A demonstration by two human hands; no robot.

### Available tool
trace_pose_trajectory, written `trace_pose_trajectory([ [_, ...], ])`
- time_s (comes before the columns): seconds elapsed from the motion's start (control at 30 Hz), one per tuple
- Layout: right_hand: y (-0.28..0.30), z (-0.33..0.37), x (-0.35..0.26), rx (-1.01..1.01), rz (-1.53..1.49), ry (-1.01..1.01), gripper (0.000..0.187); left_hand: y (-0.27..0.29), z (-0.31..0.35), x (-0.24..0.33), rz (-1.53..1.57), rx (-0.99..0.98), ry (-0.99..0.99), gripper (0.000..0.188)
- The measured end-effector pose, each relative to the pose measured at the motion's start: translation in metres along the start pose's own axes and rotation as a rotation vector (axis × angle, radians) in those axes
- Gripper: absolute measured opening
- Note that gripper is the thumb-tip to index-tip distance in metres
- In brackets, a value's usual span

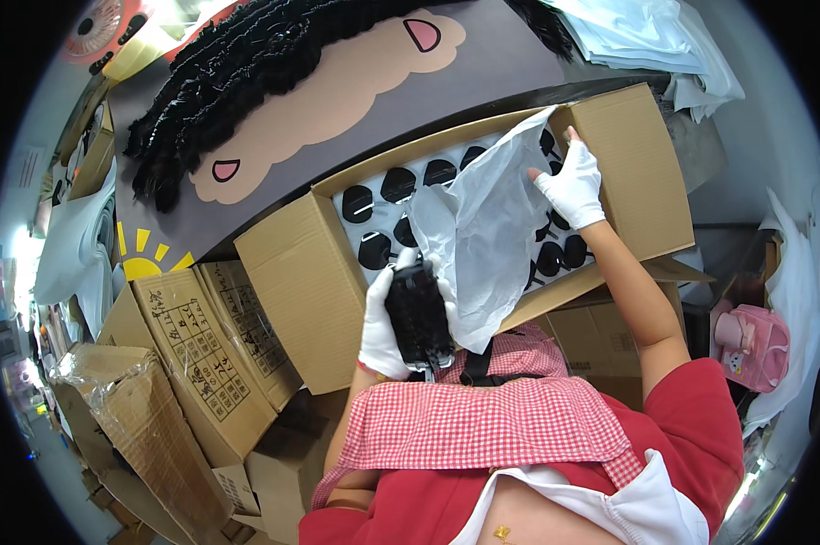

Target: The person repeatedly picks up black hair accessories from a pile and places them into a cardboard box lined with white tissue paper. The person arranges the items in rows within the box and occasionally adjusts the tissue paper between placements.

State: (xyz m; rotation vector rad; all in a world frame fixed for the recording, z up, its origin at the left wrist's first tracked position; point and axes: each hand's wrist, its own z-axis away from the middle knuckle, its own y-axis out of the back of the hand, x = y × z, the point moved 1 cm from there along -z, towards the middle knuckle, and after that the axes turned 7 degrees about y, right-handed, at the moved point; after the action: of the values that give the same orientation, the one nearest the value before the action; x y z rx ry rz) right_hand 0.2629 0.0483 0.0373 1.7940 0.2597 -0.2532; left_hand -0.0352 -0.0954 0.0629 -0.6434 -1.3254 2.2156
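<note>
Down at six o'clock, the left hand clasps a fuzzy black bundle, fingers wrapping its sides; toward one, a white sheet drapes across the open carton; at two, the right hand spreads beside it!

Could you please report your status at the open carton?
Left hand gripping black fuzzy bundle. Right hand spread over carton. White sheet partly covering black discs.

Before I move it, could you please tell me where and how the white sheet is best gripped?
Probably pinch its lower corner, coming from the person's side: the sheet looks thin and tapers there to a point at the near edge of the box.
</note>
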Motion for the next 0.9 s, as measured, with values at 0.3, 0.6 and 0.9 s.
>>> trace_pose_trajectory([
  [0.3,-0.002,-0.02,0.006,-0.342,-0.291,-0.192,0.06,-0.003,0.03,-0.076,0.385,-0.496,0.059,0.065],
  [0.6,0.026,-0.021,0.017,-0.262,-0.593,-0.063,0.023,0.001,0.018,-0.033,0.161,-0.007,-0.186,0.049],
  [0.9,0.02,-0.023,0.022,-0.513,-0.234,0.282,0.023,-0.001,-0.019,0.003,0.003,0.102,-0.025,0.052],
])
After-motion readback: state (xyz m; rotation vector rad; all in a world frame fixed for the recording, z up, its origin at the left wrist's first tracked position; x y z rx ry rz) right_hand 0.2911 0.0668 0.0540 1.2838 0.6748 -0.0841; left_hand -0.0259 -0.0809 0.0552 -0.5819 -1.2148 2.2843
